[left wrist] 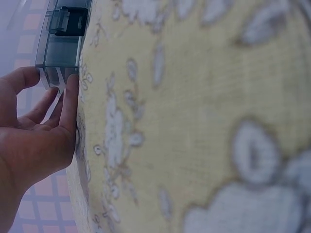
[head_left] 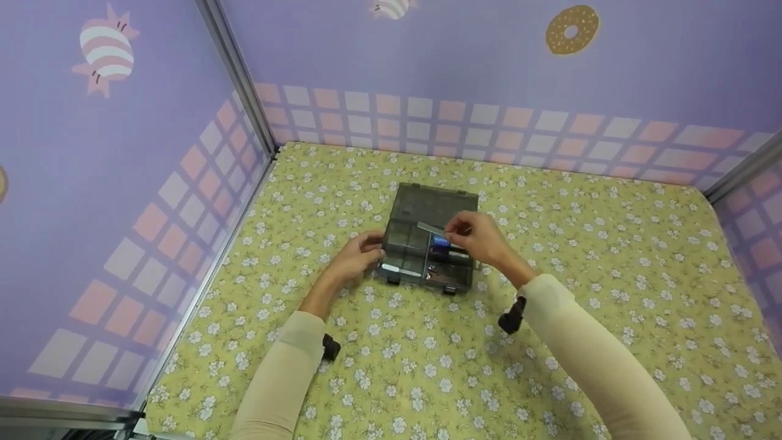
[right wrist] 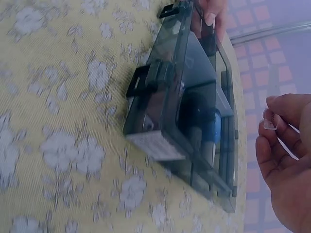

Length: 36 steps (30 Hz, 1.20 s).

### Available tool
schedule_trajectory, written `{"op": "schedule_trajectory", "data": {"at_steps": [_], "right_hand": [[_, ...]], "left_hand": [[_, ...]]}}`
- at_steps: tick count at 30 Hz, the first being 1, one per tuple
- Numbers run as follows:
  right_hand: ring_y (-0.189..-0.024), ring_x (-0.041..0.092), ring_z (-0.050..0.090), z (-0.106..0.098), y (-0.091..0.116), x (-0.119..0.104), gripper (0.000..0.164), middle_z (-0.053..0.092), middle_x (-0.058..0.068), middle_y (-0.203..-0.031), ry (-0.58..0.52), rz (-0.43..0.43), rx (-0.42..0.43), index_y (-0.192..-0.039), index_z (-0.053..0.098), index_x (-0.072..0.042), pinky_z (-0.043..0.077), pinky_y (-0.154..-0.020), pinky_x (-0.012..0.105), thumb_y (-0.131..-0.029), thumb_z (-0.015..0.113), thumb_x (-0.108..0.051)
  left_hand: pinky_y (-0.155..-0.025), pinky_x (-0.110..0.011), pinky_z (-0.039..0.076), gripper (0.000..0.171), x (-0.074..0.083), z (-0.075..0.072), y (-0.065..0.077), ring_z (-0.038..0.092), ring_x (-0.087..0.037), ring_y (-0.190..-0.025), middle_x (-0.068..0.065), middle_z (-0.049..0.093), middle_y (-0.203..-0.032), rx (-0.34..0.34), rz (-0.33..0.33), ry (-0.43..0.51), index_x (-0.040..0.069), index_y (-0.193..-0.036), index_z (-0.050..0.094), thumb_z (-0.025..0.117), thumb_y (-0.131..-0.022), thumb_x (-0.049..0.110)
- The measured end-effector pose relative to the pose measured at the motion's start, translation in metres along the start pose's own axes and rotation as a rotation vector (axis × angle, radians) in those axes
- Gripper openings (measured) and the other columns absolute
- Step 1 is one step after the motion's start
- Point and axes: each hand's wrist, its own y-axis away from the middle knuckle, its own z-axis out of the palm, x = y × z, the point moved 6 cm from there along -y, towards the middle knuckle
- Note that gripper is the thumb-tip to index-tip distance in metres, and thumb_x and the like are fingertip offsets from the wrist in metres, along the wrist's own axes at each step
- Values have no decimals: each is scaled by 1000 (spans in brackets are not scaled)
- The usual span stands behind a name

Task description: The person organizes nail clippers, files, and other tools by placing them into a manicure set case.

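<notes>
A dark translucent compartment box [head_left: 406, 229] lies with its lid [head_left: 437, 201] swung back. My left hand [head_left: 357, 258] rests at its left end, thumb and fingertips [left wrist: 72, 85] touching the end wall. Over the box's right half, my right hand [head_left: 482, 237] pinches a thin clear plastic strip [head_left: 431, 229] between thumb and fingers; its end [right wrist: 270, 125] shows at the fingertips in the right wrist view. Below that hand sits a blue cylinder [head_left: 440, 241] beside darker rolled pieces [head_left: 449, 254]. A white strip [head_left: 390, 267] lies at the front left compartment.
Small reddish and silvery bits [head_left: 434, 274] lie in the front right compartment. Two black latches [head_left: 449, 289] stick out along the box's front. A flowered cloth [head_left: 586, 342] covers the table, with patterned walls [head_left: 489, 73] at the back and sides.
</notes>
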Motion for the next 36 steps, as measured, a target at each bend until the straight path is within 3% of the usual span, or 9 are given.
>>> {"op": "schedule_trajectory", "data": {"at_steps": [5,14,20,31,36], "right_hand": [[-83,22,68,17,-10,-4,5,72,7,-93,-28,8,31,-102,77,-6,56,-75,38,-101,75,-10],[-83,21,68,47,-24,-7,6,72,7,-93,-2,45,97,-101,77,-6,56,-76,38,-102,74,-12],[-84,22,67,61,-30,-4,5,71,8,-95,-7,70,98,-101,77,-5,56,-77,39,-101,73,-9],[-85,21,67,64,-30,-3,6,70,7,-96,14,73,80,-103,76,-6,56,-77,40,-101,74,-10],[-90,23,69,56,-26,-5,16,70,9,-102,21,30,58,-112,76,0,58,-82,41,-102,74,-12]], "left_hand": [[-98,-40,52,51,0,2,-1,56,-32,-135,-18,54,-152,-25,26,6,4,-160,42,55,-111,9],[-98,-41,52,51,0,1,-1,57,-31,-134,-17,56,-150,-6,38,1,4,-159,44,56,-110,8],[-94,-37,53,50,0,2,-1,58,-28,-134,-16,58,-148,7,32,2,4,-158,45,56,-110,8],[-93,-40,51,49,1,3,-2,58,-29,-132,-15,57,-150,9,25,-15,5,-158,46,55,-111,8],[-95,-41,51,49,0,1,-1,58,-28,-134,-14,56,-151,3,28,-28,6,-159,45,55,-111,10]]}}
